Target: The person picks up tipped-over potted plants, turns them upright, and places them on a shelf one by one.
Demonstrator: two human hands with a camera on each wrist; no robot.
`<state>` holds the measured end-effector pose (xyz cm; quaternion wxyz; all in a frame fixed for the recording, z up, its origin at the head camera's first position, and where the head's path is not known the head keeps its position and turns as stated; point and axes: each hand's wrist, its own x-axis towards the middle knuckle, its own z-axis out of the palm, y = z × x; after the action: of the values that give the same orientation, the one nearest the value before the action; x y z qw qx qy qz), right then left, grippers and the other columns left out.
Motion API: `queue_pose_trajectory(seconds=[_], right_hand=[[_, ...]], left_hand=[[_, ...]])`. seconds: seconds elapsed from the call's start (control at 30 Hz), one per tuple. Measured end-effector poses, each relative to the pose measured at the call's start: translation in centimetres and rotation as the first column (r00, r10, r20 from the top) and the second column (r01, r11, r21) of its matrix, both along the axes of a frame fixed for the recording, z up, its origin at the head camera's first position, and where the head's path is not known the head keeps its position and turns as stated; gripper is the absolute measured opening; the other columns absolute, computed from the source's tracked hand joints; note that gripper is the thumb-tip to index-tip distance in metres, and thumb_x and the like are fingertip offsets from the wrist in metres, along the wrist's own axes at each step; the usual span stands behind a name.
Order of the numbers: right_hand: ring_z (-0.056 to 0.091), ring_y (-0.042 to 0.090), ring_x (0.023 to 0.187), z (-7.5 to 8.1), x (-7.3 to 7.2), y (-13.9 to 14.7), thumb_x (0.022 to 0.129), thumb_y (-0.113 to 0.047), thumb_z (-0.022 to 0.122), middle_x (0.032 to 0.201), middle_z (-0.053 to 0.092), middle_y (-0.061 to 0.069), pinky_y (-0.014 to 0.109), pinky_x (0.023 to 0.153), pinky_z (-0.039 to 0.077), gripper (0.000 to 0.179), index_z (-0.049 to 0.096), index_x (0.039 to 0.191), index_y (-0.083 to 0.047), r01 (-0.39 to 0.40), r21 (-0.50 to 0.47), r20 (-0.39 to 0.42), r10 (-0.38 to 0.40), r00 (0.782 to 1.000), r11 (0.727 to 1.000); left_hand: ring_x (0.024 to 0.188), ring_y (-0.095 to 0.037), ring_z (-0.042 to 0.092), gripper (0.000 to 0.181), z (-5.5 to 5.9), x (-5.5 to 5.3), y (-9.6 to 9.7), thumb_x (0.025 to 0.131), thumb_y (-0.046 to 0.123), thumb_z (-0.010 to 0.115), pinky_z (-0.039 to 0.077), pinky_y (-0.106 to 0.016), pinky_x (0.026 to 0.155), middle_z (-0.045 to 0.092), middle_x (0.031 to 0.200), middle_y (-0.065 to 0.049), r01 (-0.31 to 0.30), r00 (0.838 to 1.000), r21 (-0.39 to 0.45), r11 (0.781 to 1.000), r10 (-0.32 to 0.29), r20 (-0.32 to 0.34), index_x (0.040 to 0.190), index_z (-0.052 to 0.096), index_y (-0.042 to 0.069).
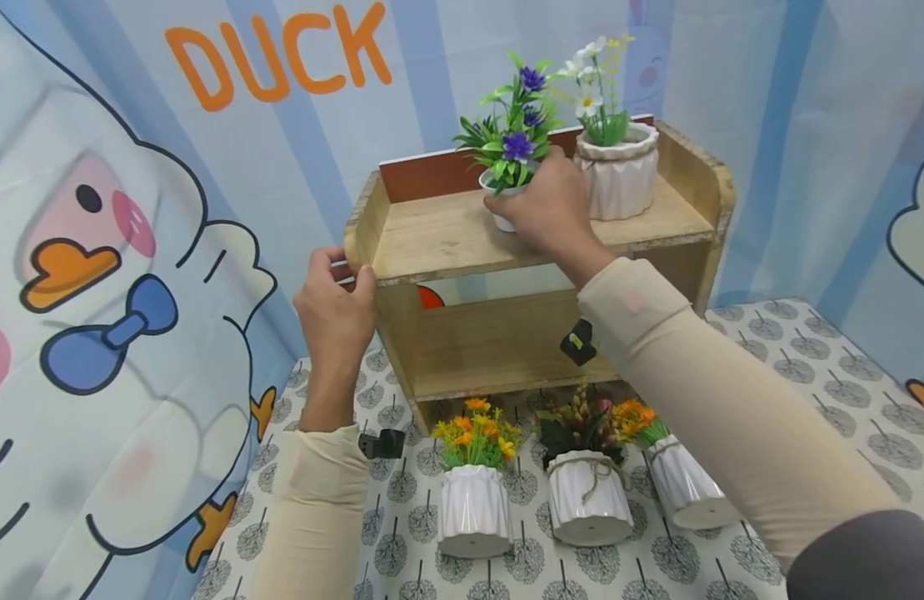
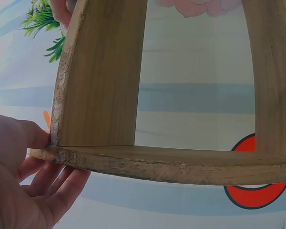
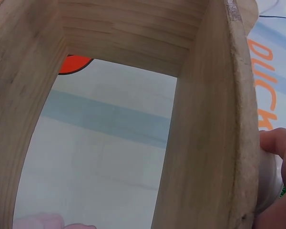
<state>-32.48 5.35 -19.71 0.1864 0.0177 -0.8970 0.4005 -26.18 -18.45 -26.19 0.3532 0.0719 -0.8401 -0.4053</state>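
Observation:
A small potted plant with purple flowers (image 1: 517, 147) is in my right hand (image 1: 555, 204), gripped by its white pot. The pot is at the middle of the wooden shelf's top board (image 1: 439, 233); whether its base touches the wood I cannot tell. My left hand (image 1: 336, 308) holds the shelf's upper left corner, thumb at the front edge and fingers round the outer side (image 2: 66, 183). Right of the purple plant, a white pleated pot with white and yellow flowers (image 1: 617, 179) stands on the same board. The right wrist view shows part of the held pot (image 3: 267, 181) beside the board edge.
On the patterned tablecloth (image 1: 394, 483) in front of the shelf are a pot of orange-yellow flowers (image 1: 475, 508), a pot of dark-leaved flowers (image 1: 589, 500) and a tilted pot of orange flowers (image 1: 686, 483). A duck-print curtain (image 1: 282, 158) hangs behind.

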Motion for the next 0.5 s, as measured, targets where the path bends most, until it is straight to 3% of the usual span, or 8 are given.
queue_pose_trajectory(seconds=[0.5], right_hand=[[0.052,0.034,0.135,0.15,-0.87,-0.43,0.084,-0.049,0.077,0.144,0.055,0.019,0.042,0.113,0.046,0.092,0.038,0.148,0.003,0.004,0.027,0.06,-0.006,0.998,1.0]], left_hand=[[0.103,-0.027,0.074,0.032,-0.05,-0.12,0.24,0.095,0.024,0.062,0.063,-0.042,0.084,0.075,0.117,-0.016,0.01,1.0,-0.012,1.0,-0.01,0.0,0.124,0.062,0.008]])
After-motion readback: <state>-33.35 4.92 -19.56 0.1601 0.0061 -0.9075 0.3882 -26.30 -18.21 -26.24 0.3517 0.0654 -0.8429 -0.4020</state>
